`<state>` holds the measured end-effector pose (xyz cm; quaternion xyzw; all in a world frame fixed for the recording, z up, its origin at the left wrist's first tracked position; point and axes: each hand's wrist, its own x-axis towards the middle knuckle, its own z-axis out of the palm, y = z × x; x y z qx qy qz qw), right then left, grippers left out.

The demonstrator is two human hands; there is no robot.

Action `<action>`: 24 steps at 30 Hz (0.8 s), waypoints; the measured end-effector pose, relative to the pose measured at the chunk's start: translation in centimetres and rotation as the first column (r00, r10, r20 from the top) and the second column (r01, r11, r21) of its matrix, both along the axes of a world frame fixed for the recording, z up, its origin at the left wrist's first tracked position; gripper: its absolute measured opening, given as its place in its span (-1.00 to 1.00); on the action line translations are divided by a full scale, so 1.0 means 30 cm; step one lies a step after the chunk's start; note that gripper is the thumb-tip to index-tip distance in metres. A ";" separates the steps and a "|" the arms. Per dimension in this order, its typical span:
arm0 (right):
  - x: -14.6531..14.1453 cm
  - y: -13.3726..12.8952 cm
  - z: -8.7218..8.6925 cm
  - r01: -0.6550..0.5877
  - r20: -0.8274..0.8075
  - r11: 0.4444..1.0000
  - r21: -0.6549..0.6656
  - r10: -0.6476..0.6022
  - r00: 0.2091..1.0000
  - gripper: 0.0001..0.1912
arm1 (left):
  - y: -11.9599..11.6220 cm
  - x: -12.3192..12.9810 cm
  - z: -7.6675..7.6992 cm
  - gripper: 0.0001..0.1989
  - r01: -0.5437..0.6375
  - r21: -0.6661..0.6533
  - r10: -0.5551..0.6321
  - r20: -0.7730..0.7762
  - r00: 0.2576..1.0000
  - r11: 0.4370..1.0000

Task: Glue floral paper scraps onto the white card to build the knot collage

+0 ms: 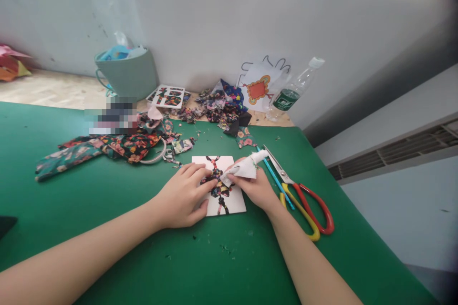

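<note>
A white square card lies on the green table, with a figure of dark flowered fabric pieces down its middle. My left hand rests flat over the card's left side, fingers spread, the fingertips touching the fabric. In my right hand, a white crumpled tube-like thing is pinched over the card's right part. Its lower end is close to the fabric; whether it touches I cannot tell. Right beside this hand lie a light blue pen-like stick and scissors with red and yellow handles.
Flowered cloth is heaped at the left, near a blurred patch. Behind are a grey-green bucket, a patterned card, fabric scraps, a drawing against the wall and a tilted plastic bottle.
</note>
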<state>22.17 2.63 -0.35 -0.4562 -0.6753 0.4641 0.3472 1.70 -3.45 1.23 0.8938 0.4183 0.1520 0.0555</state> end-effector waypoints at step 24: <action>-0.005 -0.004 0.013 -0.011 0.007 1.000 0.025 0.011 1.000 -0.85 | -0.001 0.004 -0.002 -0.55 -0.036 0.002 0.035 0.030 0.999 0.999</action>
